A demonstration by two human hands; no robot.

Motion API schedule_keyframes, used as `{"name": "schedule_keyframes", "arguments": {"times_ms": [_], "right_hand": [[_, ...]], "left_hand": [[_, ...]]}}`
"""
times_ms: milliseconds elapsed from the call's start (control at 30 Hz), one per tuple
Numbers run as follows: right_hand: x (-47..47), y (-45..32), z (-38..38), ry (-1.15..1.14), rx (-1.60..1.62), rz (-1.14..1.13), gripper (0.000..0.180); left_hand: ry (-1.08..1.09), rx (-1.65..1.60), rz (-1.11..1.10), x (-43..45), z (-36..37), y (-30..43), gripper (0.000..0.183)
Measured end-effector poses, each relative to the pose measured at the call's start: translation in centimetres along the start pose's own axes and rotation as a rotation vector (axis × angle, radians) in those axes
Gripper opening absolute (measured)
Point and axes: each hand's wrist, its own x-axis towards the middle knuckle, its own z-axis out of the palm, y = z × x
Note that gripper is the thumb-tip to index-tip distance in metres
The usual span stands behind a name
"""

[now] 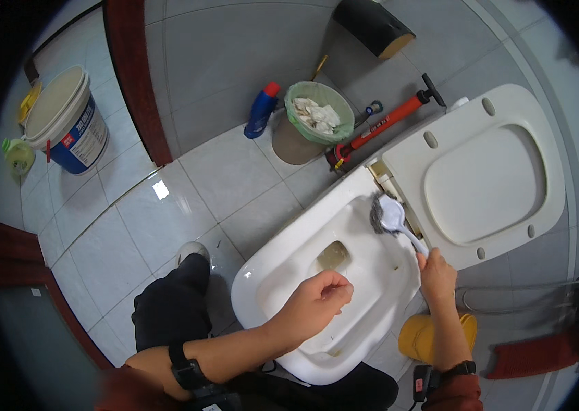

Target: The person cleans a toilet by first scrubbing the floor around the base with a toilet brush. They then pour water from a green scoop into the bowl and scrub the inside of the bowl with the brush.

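Note:
My right hand grips the pale handle of a scrubbing brush with a grey wire-wool head. That head rests on the back rim of a white ceramic toilet bowl, by the seat hinge. My left hand hovers over the bowl with its fingers curled in, and nothing shows in it. Murky water stands in the drain opening, and small brown marks dot the inner wall. Behind the brush, the toilet seat is raised against its lid.
Left of the toilet stand a lined waste bin with used tissue, a blue bottle with a red cap, and a red hand pump. A yellow bucket sits right. Beyond the doorway is a large lidded paint bucket.

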Motion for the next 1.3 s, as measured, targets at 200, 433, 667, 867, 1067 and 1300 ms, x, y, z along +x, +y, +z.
{"name": "schedule_keyframes", "arguments": {"times_ms": [200,433,667,867,1067,1300], "right_hand": [[2.0,-2.2,1.2,0.209,0.172,-0.100,0.038],[0.7,-1.0,0.0,-0.001,0.111,0.088,0.036],[2.2,-1.8,1.1,0.130,0.231,0.009,0.035],[-4.1,2.7,2.7,0.082,0.215,0.092,0.032],[-8.9,0.5,2.5,0.229,0.343,-0.056,0.024],[-14.7,7.2,4.1,0.363,0.291,0.203,0.025]], "left_hand": [[-0.011,0.001,-0.033,0.9,0.9,-0.7,0.024],[0.012,0.000,0.010,0.3,-0.3,-0.1,0.024],[0.006,-0.033,0.024,-0.2,-0.3,0.2,0.023],[0.028,0.014,0.051,-0.3,-0.8,0.3,0.020],[0.067,0.060,0.056,0.3,0.1,-0.5,0.017],[0.055,0.158,-0.022,0.7,1.2,-1.9,0.018]]}}
